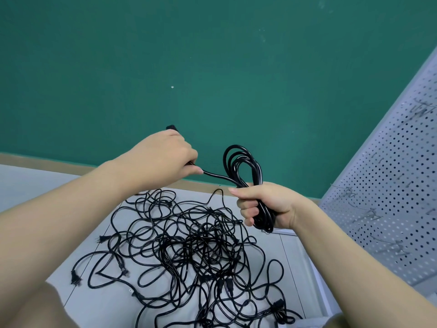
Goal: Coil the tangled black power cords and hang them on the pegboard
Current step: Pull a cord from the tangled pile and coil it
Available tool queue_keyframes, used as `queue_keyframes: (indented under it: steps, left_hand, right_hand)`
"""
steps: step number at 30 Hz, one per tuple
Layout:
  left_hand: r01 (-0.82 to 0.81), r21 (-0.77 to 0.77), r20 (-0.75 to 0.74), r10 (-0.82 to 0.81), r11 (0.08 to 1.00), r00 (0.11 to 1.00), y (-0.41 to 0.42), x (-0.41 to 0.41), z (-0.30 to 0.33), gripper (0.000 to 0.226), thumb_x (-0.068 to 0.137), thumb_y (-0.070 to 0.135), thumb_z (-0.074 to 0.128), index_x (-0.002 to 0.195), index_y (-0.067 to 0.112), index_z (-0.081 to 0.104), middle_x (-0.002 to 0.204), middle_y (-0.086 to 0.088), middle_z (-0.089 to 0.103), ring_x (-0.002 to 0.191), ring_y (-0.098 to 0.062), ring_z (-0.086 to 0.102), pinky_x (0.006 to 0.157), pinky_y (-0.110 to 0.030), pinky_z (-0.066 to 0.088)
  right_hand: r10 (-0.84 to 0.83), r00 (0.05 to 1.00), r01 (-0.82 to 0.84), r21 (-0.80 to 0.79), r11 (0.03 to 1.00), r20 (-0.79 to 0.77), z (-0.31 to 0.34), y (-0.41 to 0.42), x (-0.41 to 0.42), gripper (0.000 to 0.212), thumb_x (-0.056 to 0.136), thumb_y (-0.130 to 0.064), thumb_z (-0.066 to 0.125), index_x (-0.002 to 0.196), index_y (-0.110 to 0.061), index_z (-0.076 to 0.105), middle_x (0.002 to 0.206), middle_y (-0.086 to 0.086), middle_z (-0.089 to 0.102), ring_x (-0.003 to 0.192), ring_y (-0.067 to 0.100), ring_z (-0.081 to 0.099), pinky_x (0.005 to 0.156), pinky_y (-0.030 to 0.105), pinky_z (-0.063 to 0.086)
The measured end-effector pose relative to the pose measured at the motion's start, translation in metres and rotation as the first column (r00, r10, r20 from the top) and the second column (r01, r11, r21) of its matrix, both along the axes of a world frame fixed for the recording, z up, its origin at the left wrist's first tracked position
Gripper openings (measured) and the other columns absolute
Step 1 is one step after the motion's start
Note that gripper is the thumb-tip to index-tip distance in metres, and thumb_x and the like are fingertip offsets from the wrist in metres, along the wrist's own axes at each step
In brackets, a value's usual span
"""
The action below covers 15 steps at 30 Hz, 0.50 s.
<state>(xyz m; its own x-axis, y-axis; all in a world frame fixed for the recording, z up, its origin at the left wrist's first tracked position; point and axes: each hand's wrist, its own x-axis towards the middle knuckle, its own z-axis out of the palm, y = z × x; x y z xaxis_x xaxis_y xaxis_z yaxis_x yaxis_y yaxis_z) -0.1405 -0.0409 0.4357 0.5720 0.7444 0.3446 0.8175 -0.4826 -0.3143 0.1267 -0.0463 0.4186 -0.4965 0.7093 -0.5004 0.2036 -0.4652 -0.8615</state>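
1. Head view: I see my right hand (264, 204) raised in front of the green wall (212, 55), forearm coming up from the lower right, fingers and thumb wrapped in a fist round the middle of a coiled cord (243, 171). The loops stand up above the fist, and the lower ends of the loops poke out beneath it.
2. My left hand (165, 157) is held a little higher and to the left, back of the hand toward the camera, forearm reaching in from the lower left. Its fingers are curled round the free end of the same cord; the plug (170, 127) sticks out past the knuckles, and a short length of cord runs from this hand across to the coil.
3. Below both hands, the rest of the cords (189, 252) lie in a tangled heap on the pale floor (35, 185), several plugs showing at the edges of the heap.
4. The pegboard (390, 174) leans along the right side, white and perforated, with metal hooks (373, 213) on it; they are blurred, and I see no cords hanging on them.
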Motion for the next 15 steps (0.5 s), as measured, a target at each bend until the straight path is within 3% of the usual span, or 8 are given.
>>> queue_keyframes:
  steps: [3,7,10,13,15]
  left_hand:
    - [-0.069,0.036,-0.058,0.071,0.997,0.996,-0.003,0.006,0.005,0.047,0.103,0.058,0.030,0.086,0.024,0.058,0.079,0.009,0.055,0.078,-0.021,0.053,0.093,-0.035,0.043]
    - [0.159,0.213,0.076,-0.179,0.964,0.981,-0.012,0.007,0.018,0.041,0.100,0.049,0.042,0.083,0.018,0.062,0.076,0.003,0.056,0.071,-0.025,0.056,0.073,-0.040,0.048]
    - [0.262,0.273,0.051,-0.286,0.926,0.957,-0.021,0.015,0.029,0.030,0.102,0.040,0.046,0.086,0.017,0.057,0.080,0.000,0.051,0.072,-0.025,0.050,0.068,-0.040,0.045]
    - [0.245,0.208,0.044,-0.259,0.947,0.965,-0.033,0.026,0.036,0.030,0.103,0.041,0.040,0.091,0.019,0.057,0.083,0.003,0.053,0.074,-0.024,0.051,0.068,-0.039,0.044]
    - [0.111,0.048,0.146,-0.117,0.993,0.982,-0.039,0.026,0.041,0.039,0.101,0.051,0.031,0.095,0.025,0.059,0.084,0.008,0.059,0.077,-0.022,0.058,0.068,-0.038,0.046]
  right_hand:
    - [-0.032,0.999,0.033,0.032,0.999,-0.010,0.002,0.000,0.002,0.040,0.086,-0.023,0.075,0.074,-0.022,0.038,0.061,-0.004,0.022,0.047,0.010,0.028,0.049,0.025,0.040]
    - [-0.082,0.996,0.083,0.017,0.996,-0.019,0.002,0.002,0.008,0.038,0.089,-0.019,0.074,0.072,-0.022,0.040,0.061,-0.004,0.022,0.047,0.010,0.027,0.048,0.024,0.039]
    - [-0.070,0.997,0.070,-0.007,0.998,-0.010,-0.001,0.002,0.011,0.038,0.088,-0.019,0.073,0.071,-0.022,0.039,0.058,-0.005,0.024,0.044,0.008,0.028,0.046,0.023,0.039]
    - [-0.021,1.000,0.020,0.019,1.000,0.017,-0.007,0.003,0.011,0.040,0.088,-0.018,0.074,0.072,-0.023,0.037,0.060,-0.004,0.022,0.044,0.008,0.029,0.046,0.024,0.040]
    - [0.007,1.000,-0.009,0.088,0.996,0.026,-0.011,0.003,0.011,0.041,0.092,-0.016,0.074,0.075,-0.023,0.037,0.067,-0.001,0.018,0.046,0.009,0.030,0.049,0.025,0.040]
